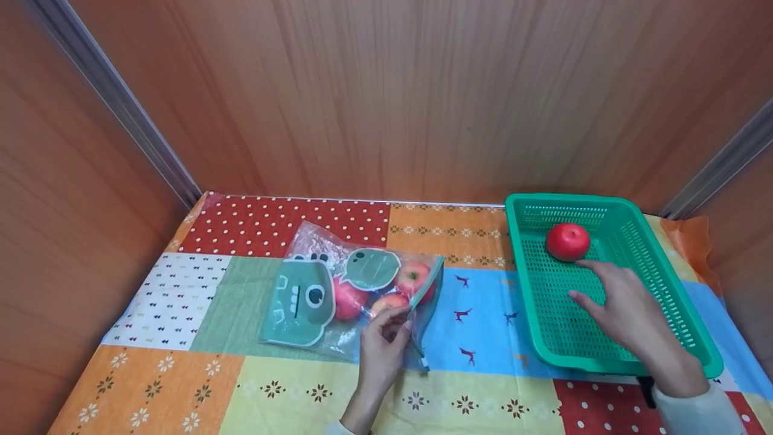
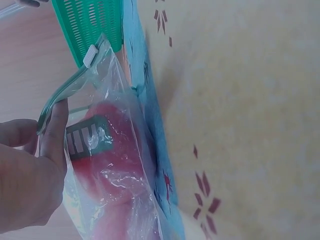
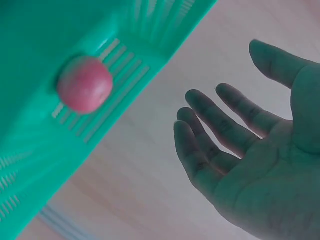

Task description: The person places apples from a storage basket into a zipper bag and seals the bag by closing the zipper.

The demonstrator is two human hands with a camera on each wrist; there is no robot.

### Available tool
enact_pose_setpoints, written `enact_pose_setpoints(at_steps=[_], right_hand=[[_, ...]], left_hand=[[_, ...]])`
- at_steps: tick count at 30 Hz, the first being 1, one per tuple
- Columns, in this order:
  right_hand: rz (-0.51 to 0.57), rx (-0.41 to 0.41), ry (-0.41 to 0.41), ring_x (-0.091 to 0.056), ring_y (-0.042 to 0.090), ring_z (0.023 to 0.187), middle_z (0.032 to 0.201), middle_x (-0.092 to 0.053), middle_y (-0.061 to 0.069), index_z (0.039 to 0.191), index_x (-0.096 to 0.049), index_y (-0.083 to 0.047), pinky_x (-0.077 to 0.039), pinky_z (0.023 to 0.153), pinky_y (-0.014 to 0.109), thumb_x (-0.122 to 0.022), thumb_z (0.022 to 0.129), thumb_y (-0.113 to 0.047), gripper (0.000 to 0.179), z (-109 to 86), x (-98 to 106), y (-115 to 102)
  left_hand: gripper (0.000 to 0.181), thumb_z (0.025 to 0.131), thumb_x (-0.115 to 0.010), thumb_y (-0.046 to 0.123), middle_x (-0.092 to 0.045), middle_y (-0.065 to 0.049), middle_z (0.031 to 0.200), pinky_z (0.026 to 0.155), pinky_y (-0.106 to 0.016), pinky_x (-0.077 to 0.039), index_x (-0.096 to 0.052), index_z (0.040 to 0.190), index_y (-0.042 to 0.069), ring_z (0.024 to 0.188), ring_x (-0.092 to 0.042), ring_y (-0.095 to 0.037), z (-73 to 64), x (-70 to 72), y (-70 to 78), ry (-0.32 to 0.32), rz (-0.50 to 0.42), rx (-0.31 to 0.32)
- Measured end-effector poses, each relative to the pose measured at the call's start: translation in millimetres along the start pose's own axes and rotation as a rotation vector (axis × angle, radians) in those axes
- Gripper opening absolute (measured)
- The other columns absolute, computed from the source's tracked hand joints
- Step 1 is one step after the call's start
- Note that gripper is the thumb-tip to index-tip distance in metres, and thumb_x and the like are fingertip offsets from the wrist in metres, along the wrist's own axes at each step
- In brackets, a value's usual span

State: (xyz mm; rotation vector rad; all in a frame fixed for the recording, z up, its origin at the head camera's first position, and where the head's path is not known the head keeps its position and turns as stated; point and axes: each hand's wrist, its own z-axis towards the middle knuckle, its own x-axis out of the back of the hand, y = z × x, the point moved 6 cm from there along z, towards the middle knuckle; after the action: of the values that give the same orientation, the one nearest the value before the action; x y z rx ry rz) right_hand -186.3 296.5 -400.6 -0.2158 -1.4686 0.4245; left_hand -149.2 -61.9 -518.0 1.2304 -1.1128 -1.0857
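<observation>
A clear zip bag (image 1: 353,296) with a green monster print lies on the cloth, several red apples (image 1: 350,300) inside it. My left hand (image 1: 383,344) pinches the bag's green zip edge between thumb and fingers, lifting that side a little; the white slider (image 2: 90,56) shows in the left wrist view. Over the green basket (image 1: 525,302) my right hand (image 1: 631,311) hovers with fingers spread and nothing in them. One red apple (image 1: 568,241) sits at the basket's far end, just beyond the right fingertips; the right wrist view shows this apple (image 3: 85,84) apart from the hand.
A patchwork cloth (image 1: 302,386) covers the table. Wooden panels (image 1: 386,96) rise behind it and at both sides, with metal strips (image 1: 121,96) at the corners. Orange cloth (image 1: 688,248) bunches up right of the basket.
</observation>
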Motion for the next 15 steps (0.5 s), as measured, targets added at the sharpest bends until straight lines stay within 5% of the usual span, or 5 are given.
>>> enact_pose_setpoints(at_steps=[15], right_hand=[[-0.044, -0.004, -0.06, -0.04, 0.062, 0.13, 0.146, -0.045, 0.04, 0.149, -0.044, 0.011, -0.048, 0.092, 0.08, -0.084, 0.091, -0.02, 0.077, 36.1, 18, 36]], left_hand=[[0.03, 0.096, -0.071, -0.005, -0.073, -0.011, 0.114, 0.08, -0.02, -0.059, -0.076, 0.124, 0.005, 0.093, -0.071, -0.022, -1.3, 1.3, 0.1, 0.003, 0.008, 0.018]])
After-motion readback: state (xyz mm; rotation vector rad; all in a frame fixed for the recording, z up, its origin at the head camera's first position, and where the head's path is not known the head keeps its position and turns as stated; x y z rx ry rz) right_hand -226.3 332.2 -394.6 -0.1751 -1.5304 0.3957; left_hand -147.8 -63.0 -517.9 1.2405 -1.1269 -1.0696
